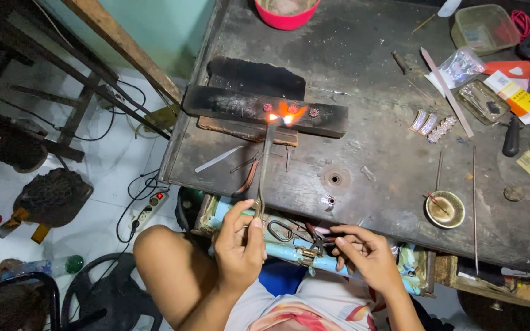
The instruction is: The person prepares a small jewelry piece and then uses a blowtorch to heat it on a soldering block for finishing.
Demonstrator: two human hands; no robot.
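Left hand [240, 239] grips the near end of a thin torch pipe [264, 165], fingers and thumb wrapped round it. Pipe runs away from the person, up across the dark workbench [363, 122]. Its tip sits at a charred block [265, 109] lying crosswise on the bench; orange flame [286, 114] burns at the tip, right on the block's top face. Small round reddish pieces [313, 113] lie on the block, one each side of the flame.

Right hand [366, 254] is low at the bench's front edge, fingers curled round small pliers [320, 240] over a light blue tube [289, 252]; grip looks loose, exact hold hard to tell.

On the bench to the right: small round dish [445, 209], a row of little jewelled strips [430, 125], clear plastic box [484, 27]. Red bowl [286, 12] at the far edge. Power strip [148, 208] on the white floor, left.
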